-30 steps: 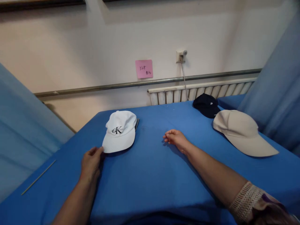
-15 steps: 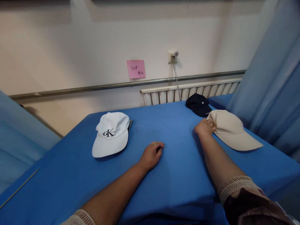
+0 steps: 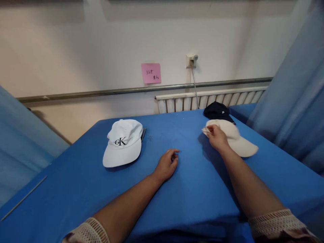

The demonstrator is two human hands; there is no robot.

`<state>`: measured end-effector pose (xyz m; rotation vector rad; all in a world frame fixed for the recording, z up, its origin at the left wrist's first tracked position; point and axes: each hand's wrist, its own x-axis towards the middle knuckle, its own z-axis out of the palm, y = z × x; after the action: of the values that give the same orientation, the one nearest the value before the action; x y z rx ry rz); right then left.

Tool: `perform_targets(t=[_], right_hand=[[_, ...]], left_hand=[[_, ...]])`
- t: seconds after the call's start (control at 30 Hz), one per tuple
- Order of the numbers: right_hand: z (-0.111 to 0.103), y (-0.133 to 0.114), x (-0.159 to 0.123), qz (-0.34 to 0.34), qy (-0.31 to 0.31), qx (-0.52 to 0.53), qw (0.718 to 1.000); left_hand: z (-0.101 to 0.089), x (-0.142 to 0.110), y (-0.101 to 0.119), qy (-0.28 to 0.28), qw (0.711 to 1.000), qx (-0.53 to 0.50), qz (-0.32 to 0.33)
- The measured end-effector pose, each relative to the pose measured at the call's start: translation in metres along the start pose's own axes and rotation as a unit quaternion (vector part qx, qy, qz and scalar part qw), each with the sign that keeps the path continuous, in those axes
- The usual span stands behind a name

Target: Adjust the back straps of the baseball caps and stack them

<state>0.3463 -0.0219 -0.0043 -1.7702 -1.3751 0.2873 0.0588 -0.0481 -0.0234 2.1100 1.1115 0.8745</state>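
Note:
My right hand point(image 3: 218, 137) grips a beige baseball cap point(image 3: 229, 130) by its back strap, with the brim pointing right and slightly toward me. The cap looks a little blurred and lifted off the cloth. Near the middle of the blue-covered table point(image 3: 187, 189), my left hand point(image 3: 167, 164) rests with loosely curled fingers, thumb apart from them, holding nothing. To its left sits a white cap point(image 3: 126, 135) with black letters on the front, brim toward me. Behind the beige cap lies a dark navy cap point(image 3: 217, 110), its brim partly covered.
A dark flat object point(image 3: 143, 134) shows behind the white cap. A thin stick point(image 3: 24, 198) lies at the table's left edge. Blue curtains point(image 3: 288, 98) hang on both sides. Along the back wall are a metal rail point(image 3: 113, 91), a radiator point(image 3: 179, 103) and a pink note point(image 3: 151, 73).
My right hand has drawn the beige cap leftward, now holding it at the strap. My left hand has stayed about where it was. The view has shifted slightly.

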Motion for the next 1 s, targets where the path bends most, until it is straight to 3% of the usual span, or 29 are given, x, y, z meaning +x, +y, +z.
perform_targets(t=[0.03,0.13,0.23,0.3,0.37,0.43,0.53,0.63,0.87,1.0], right_hand=[[0.006,-0.012,-0.007,-0.049,-0.041,0.105,0.992],[0.019,-0.045,-0.032,-0.115,-0.199,0.313,0.921],[0.025,-0.063,-0.050,-0.118,-0.289,0.410,0.857],[0.028,-0.066,-0.055,-0.112,-0.317,0.437,0.834],[0.033,-0.064,-0.057,-0.110,-0.317,0.432,0.837],[0.039,-0.061,-0.057,-0.115,-0.289,0.403,0.861],[0.048,-0.057,-0.057,-0.125,-0.217,0.361,0.898],[0.053,-0.056,-0.058,-0.132,-0.168,0.337,0.917],[0.059,-0.058,-0.064,-0.150,-0.152,0.297,0.931],[0.062,-0.060,-0.068,-0.181,-0.166,0.280,0.928]], left_hand=[[0.000,0.002,-0.001,0.038,0.999,-0.016,-0.028],[-0.005,0.005,-0.005,0.144,0.986,-0.047,-0.067],[-0.012,0.005,-0.006,0.172,0.985,-0.013,-0.010],[-0.016,0.002,-0.002,0.161,0.985,0.033,0.047],[-0.019,0.000,0.003,0.141,0.983,0.078,0.089],[-0.020,-0.003,0.010,0.133,0.980,0.107,0.106],[-0.023,-0.007,0.019,0.153,0.973,0.138,0.101],[-0.027,-0.009,0.024,0.178,0.961,0.186,0.101],[-0.031,-0.010,0.028,0.193,0.943,0.239,0.125],[-0.029,-0.011,0.030,0.133,0.947,0.261,0.132]])
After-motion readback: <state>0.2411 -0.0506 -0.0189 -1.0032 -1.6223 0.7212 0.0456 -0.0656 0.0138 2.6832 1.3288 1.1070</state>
